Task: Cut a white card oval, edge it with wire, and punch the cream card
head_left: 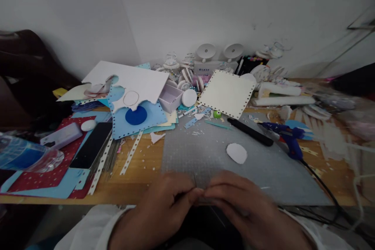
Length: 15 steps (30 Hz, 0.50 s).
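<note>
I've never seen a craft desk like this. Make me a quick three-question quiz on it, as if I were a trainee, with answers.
1. True or false: the small white cut-out lies on the grey mat.

2. Where does the dark blue disc rest?
A) on the black phone
B) on the light blue sheet
C) on the red paper

3. Fill in the two missing words: the blue glue gun lies nearer the person's ____ ____.

Key: 1. True; 2. B; 3. right hand
</note>
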{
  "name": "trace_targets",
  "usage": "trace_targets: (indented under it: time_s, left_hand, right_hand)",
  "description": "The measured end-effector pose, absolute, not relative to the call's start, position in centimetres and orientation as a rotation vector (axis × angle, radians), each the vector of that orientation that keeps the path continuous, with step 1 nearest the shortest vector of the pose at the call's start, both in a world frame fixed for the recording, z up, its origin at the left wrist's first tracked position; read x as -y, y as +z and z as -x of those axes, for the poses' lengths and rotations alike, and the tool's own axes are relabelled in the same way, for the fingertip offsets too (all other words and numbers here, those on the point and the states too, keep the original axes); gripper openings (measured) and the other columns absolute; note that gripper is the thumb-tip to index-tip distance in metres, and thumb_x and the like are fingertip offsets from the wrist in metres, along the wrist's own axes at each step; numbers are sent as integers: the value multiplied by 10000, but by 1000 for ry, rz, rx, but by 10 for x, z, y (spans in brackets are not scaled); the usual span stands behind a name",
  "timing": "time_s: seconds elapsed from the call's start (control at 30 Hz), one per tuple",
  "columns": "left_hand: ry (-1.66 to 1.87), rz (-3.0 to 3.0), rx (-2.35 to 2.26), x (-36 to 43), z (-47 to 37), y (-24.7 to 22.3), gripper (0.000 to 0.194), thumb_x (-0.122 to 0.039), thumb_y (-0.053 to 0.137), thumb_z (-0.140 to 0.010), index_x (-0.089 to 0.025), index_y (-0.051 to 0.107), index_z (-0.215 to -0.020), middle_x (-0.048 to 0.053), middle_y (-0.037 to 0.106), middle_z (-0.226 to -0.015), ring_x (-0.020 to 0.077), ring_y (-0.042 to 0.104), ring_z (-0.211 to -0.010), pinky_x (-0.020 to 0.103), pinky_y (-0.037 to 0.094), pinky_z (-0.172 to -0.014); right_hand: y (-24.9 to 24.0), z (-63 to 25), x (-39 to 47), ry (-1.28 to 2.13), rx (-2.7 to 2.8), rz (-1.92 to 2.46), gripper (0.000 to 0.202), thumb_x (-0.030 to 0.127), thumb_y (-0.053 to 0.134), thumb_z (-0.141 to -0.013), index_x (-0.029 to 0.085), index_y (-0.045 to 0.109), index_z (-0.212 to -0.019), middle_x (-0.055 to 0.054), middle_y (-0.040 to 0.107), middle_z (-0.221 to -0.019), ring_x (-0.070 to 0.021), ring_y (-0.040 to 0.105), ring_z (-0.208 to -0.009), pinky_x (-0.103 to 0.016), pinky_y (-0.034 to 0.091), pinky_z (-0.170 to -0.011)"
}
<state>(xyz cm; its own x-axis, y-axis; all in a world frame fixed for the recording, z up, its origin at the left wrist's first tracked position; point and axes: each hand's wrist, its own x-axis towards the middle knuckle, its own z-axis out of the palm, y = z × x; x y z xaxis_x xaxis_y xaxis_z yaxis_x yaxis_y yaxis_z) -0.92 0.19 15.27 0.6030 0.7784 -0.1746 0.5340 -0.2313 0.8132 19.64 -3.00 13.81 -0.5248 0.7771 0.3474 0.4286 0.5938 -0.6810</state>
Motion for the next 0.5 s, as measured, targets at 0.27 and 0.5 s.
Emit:
trace_targets:
  time_s: [0.27,0.5]
  left_hand:
    - [453,-2199,-965,-7,8,157,277,-221,431,-929,-166,514,-671,-30,529,-643,102,470,-622,232,305,-605]
    - [423,-2225,-903,-7,12,159,247,-177,437,-919,-164,513,-685,-28,537,-651,104,473,-625,238,305,-615]
  right_hand:
    - [145,-196,19,1239,2015,1145,195,253,441,-951,201,617,-886,-5,603,-833,-115,554,-787,-228,432,-701]
    - [139,-188,12,1296,1979,1178,236,353,505,-923,188,623,-802,15,585,-739,-111,523,-703,-223,381,-626]
